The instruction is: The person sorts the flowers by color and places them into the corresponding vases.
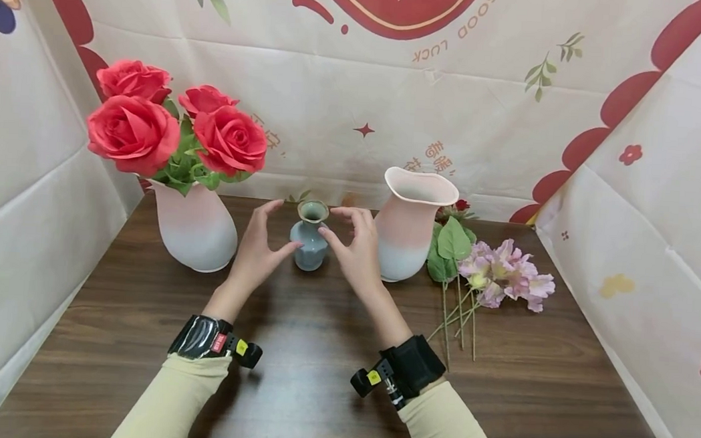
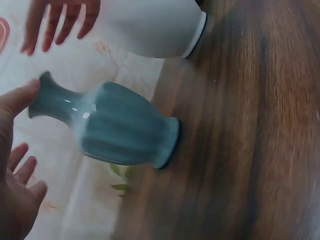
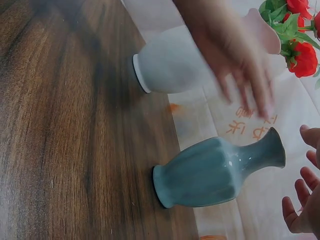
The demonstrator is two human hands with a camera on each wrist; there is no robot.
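A small blue-green glazed vase (image 1: 309,246) stands upright on the wooden table, between my two hands. My left hand (image 1: 259,252) is on its left side, thumb and fingers spread and curved toward it. On the other side, my right hand (image 1: 356,251) has its fingers bent toward the rim and its thumb near the neck. In the left wrist view the left thumb (image 2: 22,97) overlaps the flared rim. The right wrist view shows the vase (image 3: 205,175) with a gap between it and the right fingers (image 3: 304,192). Neither hand grips it.
A pink-and-white vase (image 1: 196,226) holding red roses (image 1: 134,132) stands at left. At right is a similar vase (image 1: 408,232) with no flowers in it. Beside that lie pale purple flowers (image 1: 506,272), green leaves (image 1: 453,242) and a red flower (image 1: 461,206). A printed cloth backdrop (image 1: 333,104) rises behind.
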